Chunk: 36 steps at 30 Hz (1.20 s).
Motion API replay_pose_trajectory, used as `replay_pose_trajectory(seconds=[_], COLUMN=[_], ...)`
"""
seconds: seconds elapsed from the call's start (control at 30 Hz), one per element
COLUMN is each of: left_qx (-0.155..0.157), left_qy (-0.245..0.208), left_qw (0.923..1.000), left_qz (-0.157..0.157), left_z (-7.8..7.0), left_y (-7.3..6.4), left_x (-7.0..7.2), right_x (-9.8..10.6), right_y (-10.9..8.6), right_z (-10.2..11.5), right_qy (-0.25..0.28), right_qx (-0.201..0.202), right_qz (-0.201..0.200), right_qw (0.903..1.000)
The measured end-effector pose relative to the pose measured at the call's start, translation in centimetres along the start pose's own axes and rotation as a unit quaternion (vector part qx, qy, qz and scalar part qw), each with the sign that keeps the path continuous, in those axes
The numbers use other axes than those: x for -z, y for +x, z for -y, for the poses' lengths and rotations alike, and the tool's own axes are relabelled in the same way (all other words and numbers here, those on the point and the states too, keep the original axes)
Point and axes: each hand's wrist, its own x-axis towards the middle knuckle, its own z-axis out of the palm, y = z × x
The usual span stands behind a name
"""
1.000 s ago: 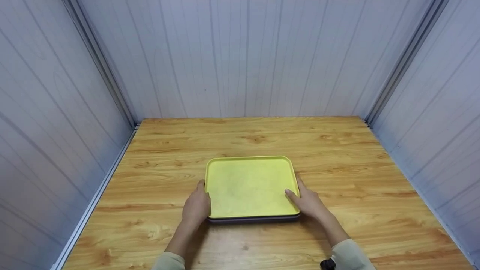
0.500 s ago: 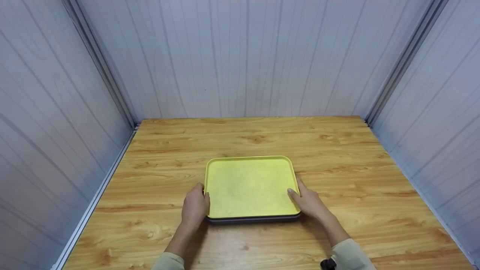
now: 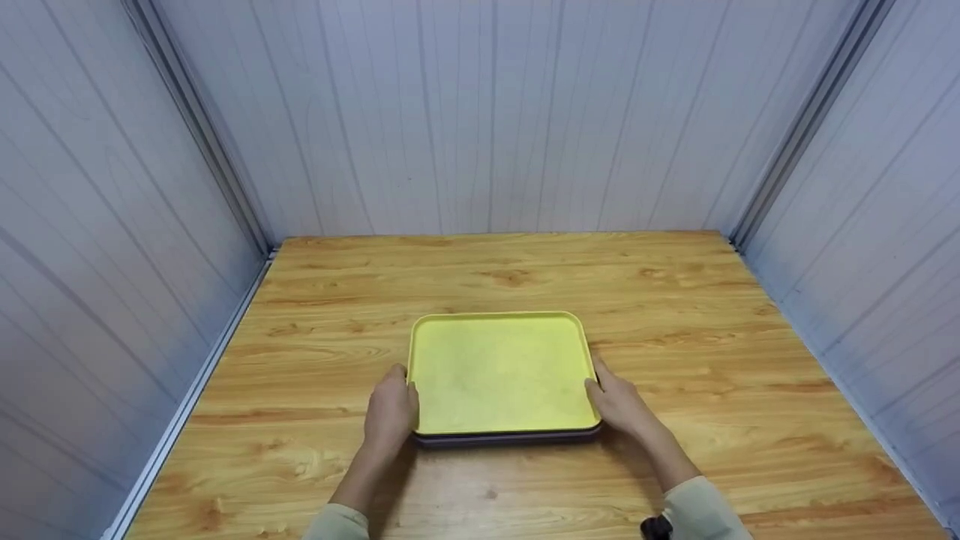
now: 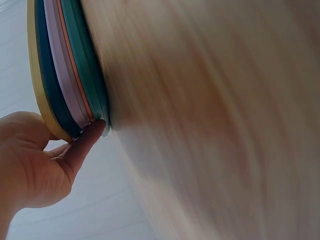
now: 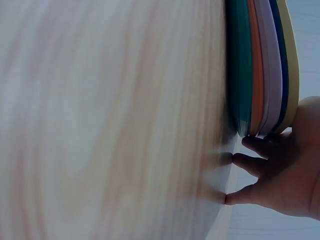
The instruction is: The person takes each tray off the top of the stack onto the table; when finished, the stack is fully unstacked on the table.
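Note:
A yellow tray (image 3: 499, 375) tops a neat stack of several trays on the table. Beneath it, the left wrist view shows dark blue (image 4: 52, 85), lilac (image 4: 62, 75), orange (image 4: 75, 67) and green trays (image 4: 89, 65) edge-on, green lowest. My left hand (image 3: 390, 411) grips the stack's left side, thumb at the yellow rim and a finger running down across the edges. On the right side my right hand (image 3: 621, 405) holds the stack, its thumb at the yellow rim. In the right wrist view its fingers are spread, some tips reaching down to the table.
The wood-grain table (image 3: 510, 274) extends behind and to both sides of the stack. White panelled walls (image 3: 480, 120) rise at the back, left and right. A small black object (image 3: 656, 528) sits by the right sleeve.
My right thumb has drawn back from the yellow tray's surface to its right rim. My left hand has shifted slightly left, and the yellow tray has edged slightly left too.

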Motion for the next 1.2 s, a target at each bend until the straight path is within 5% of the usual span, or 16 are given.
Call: replay_pose_trajectory(seconds=[0.23, 0.67, 1.2], left_qx=[0.028, 0.032, 0.038], left_qy=[-0.017, -0.049, -0.081], left_qw=[0.9993, 0.9980, 0.9959], left_qz=[0.017, 0.024, 0.012], left_z=[-0.1, 0.6, 1.4], left_y=[0.3, 0.5, 0.6], left_x=[0.7, 0.9, 1.7], right_x=[0.0, 0.0, 0.0], right_y=[0.0, -0.1, 0.3], right_z=[0.0, -0.3, -0.1], right_qy=[-0.015, -0.017, -0.034], right_qx=[0.014, 0.039, 0.009], right_qz=[-0.008, -0.031, -0.016], right_qw=[0.9998, 0.9986, 0.9992])
